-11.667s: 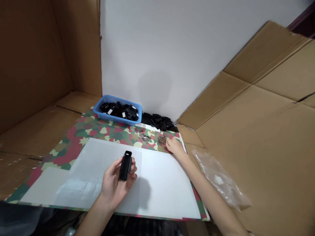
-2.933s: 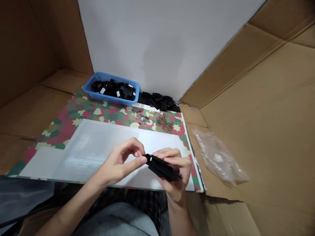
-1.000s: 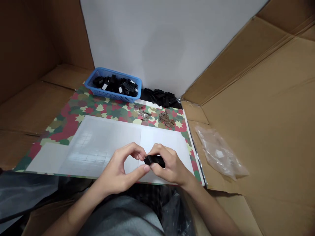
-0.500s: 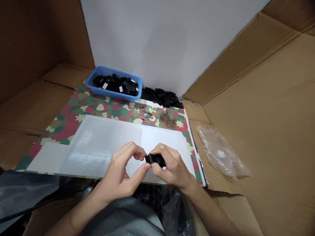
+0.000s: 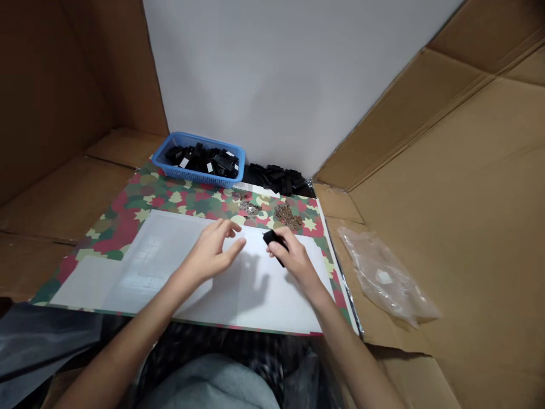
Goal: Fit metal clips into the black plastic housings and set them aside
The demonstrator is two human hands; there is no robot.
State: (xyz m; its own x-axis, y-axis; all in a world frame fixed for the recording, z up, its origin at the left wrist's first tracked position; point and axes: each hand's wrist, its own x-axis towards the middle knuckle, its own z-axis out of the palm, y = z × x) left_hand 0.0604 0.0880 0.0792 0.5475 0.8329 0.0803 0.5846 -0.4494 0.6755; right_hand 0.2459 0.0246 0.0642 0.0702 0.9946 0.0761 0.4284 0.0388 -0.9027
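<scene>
A small black plastic part, oblong in shape, is gripped between the thumb and fingers of my right hand above the white sheet. To its left, my left hand hovers with thumb and fingers apart and nothing between them. Beyond the hands lie two small heaps: silvery metal pieces and brownish metal pieces. Fingers cover much of the black part, so its exact kind cannot be made out.
A blue basket full of black parts stands at the back left. Several black pieces are piled beside it. Cardboard walls flank the patterned board. A clear plastic bag lies on the right.
My left hand has come off the black part and moved away from it. Both hands have gone forward, the right one carrying the part, which is now tilted differently.
</scene>
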